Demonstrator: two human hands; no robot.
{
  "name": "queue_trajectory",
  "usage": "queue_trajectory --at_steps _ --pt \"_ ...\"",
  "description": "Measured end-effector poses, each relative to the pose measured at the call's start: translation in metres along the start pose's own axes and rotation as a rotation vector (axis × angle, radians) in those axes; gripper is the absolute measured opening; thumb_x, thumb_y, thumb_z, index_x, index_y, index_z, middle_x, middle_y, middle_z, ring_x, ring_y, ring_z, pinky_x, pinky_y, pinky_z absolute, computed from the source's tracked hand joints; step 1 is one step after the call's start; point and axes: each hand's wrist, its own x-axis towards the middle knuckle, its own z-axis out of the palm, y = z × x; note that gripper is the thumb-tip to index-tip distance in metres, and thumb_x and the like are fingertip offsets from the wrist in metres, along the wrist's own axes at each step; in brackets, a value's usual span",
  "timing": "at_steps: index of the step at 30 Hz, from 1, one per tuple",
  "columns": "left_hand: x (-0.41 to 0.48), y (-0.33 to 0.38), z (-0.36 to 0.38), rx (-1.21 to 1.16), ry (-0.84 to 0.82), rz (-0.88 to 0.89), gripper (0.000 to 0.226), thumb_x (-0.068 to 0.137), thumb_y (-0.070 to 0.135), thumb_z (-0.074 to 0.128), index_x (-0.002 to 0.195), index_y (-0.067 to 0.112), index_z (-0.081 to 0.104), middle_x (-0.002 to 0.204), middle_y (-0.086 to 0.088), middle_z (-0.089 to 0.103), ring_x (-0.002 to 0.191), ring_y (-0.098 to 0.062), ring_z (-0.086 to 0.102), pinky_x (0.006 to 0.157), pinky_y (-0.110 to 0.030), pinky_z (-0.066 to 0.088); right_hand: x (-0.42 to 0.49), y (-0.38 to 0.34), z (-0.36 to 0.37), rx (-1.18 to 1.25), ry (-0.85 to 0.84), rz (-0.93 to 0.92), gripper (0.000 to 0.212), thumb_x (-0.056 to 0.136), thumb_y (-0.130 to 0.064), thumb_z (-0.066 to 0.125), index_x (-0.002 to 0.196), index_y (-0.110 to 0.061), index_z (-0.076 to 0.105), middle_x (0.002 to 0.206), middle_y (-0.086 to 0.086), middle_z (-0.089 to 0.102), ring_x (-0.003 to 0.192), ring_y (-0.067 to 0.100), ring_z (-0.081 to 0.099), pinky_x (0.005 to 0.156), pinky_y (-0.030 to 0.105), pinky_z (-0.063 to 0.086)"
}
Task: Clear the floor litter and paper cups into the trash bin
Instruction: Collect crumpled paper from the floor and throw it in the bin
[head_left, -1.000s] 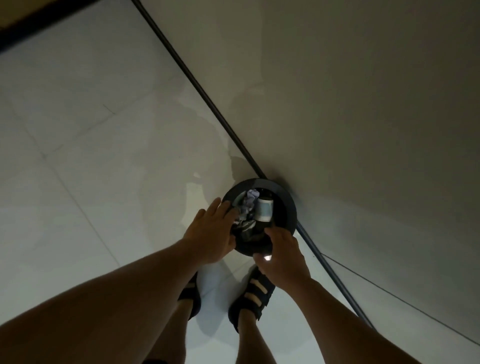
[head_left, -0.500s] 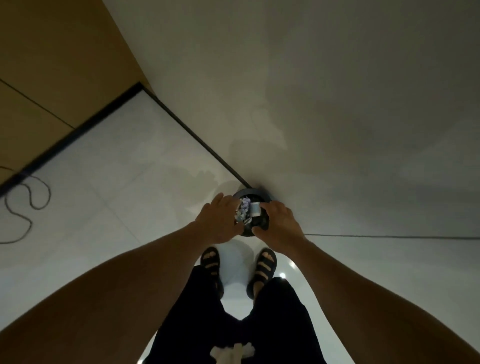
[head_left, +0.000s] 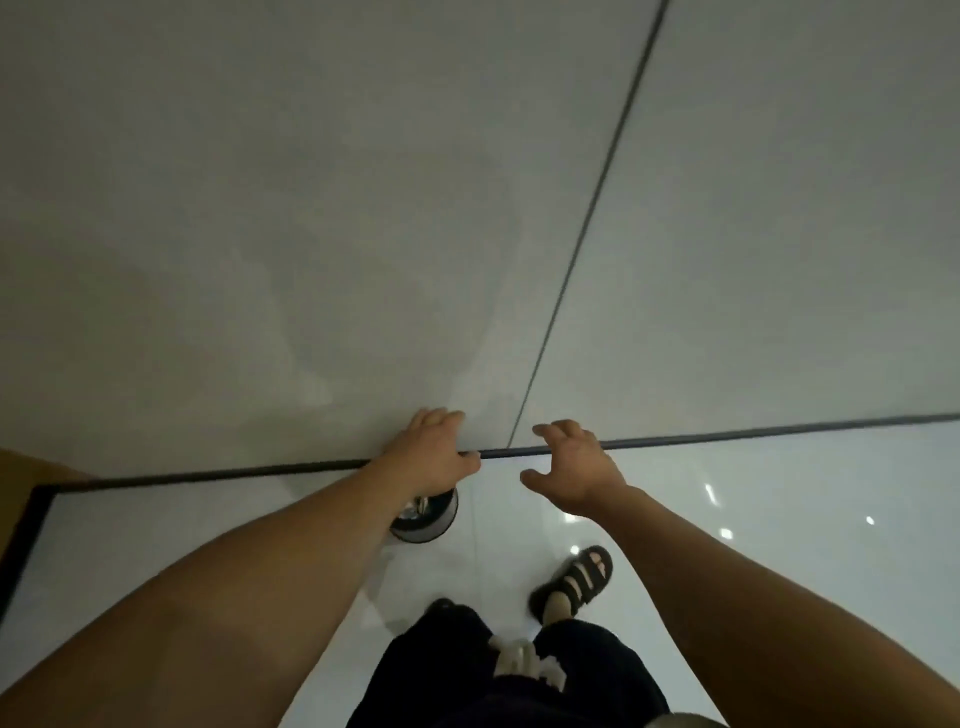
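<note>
Okay, left hand (head_left: 434, 447) was loose, fingers slack and a little spread, thumb out, nothing seen in it, though the palm faced away. Right hand (head_left: 571, 467) was the same idea: fingers half curled like a claw, thumb apart, nothing held. Both hands hung in the air well above the floor, apart from each other and touching nothing. Trash bin (head_left: 434, 522) stood upright on the glossy floor (head_left: 753, 519), on the left side and close to the dark baseboard (head_left: 234, 472) at the far edge. The left wrist covered part of its mouth. Something pale and shiny showed inside the bin at the rim; too blurred to say whether it was a cup or paper. Nearer, a sandalled foot (head_left: 571, 577) stood right of the bin, and dark shorts (head_left: 467, 686) filled the near edge. Wall (head_left: 311, 208) took up the whole far half, with a wooden panel (head_left: 26, 467) at the far left. No loose litter showed on the visible floor, so the task looked close to done, but the view covered little floor and the arms hid some. Risks, as a guess: the bin looked small and light, so a foot or a low arm swing could knock it over and spill the contents. The polished floor could also let the bin slide, or a sandal slip.
</note>
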Motion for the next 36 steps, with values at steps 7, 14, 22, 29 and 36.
queue_trajectory --at_steps 7,14,22,29,36 --pt "-0.001 0.176 0.023 0.256 -0.079 0.344 0.077 0.089 0.052 0.048 0.152 0.020 0.017 0.159 -0.004 0.014 0.147 -0.023 0.006 0.118 -0.044 0.017 -0.113 0.130 -0.020 0.208 0.224 0.347 0.072 0.087 -0.047 0.060 0.148 -0.024 0.031 0.153 0.002 0.029 0.138 0.024 0.029 0.108 0.040 0.037" --pt "-0.044 0.380 0.107 0.420 -0.148 0.630 0.072 0.091 0.050 0.049 0.150 0.020 0.022 0.156 -0.003 0.022 0.145 -0.022 0.013 0.116 -0.042 0.022 -0.261 0.284 -0.019 0.370 0.372 0.599 0.071 0.086 -0.045 0.060 0.148 -0.024 0.033 0.152 0.001 0.028 0.136 0.023 0.031 0.103 0.038 0.041" --pt "-0.126 0.577 0.231 0.539 -0.259 0.953 0.071 0.091 0.050 0.048 0.150 0.020 0.023 0.158 -0.002 0.020 0.146 -0.020 0.010 0.117 -0.041 0.020 -0.445 0.428 0.006 0.501 0.465 0.924 0.071 0.087 -0.044 0.058 0.149 -0.023 0.031 0.153 0.001 0.026 0.138 0.023 0.029 0.105 0.038 0.040" --pt "-0.164 0.694 0.301 0.653 -0.346 1.106 0.070 0.091 0.049 0.049 0.150 0.020 0.024 0.157 -0.001 0.022 0.146 -0.020 0.012 0.116 -0.041 0.022 -0.521 0.496 0.029 0.650 0.547 1.094 0.072 0.087 -0.044 0.059 0.149 -0.022 0.031 0.152 0.002 0.026 0.137 0.023 0.029 0.103 0.037 0.039" --pt "-0.155 0.808 0.378 0.673 -0.474 1.189 0.072 0.091 0.048 0.050 0.150 0.018 0.023 0.157 -0.002 0.024 0.146 -0.021 0.013 0.116 -0.040 0.022 -0.566 0.598 0.018 0.686 0.549 1.217 0.072 0.088 -0.043 0.059 0.149 -0.022 0.029 0.153 0.001 0.024 0.137 0.023 0.028 0.105 0.036 0.038"
